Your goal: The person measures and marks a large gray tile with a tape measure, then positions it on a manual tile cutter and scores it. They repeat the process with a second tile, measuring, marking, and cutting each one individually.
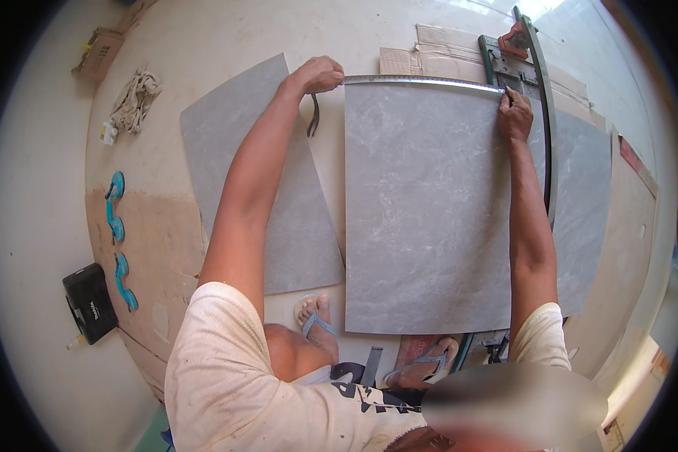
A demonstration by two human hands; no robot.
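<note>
A large grey marbled tile (pixel 422 211) lies flat before me. Along its far edge runs the extended metal blade of a tape measure (pixel 422 80). My left hand (pixel 320 75) is closed on the tape measure at the tile's far left corner, and a black strap (pixel 313 115) hangs below that hand. At the blade's other end, my right hand (pixel 515 114) has its fingers pinched on the tape, close to the cutter's rail; any small thing inside the fingers is hidden. A second grey tile piece (pixel 260 188) lies askew under my left arm.
A manual tile cutter with a long dark rail (pixel 548 135) stands at the right, over cardboard (pixel 452 53). On the left are teal suction lifters (pixel 115 207), a black case (pixel 90 303), a crumpled cloth (pixel 135 102) and a cardboard box (pixel 100 53). My sandalled feet (pixel 320 328) are near the tile's front edge.
</note>
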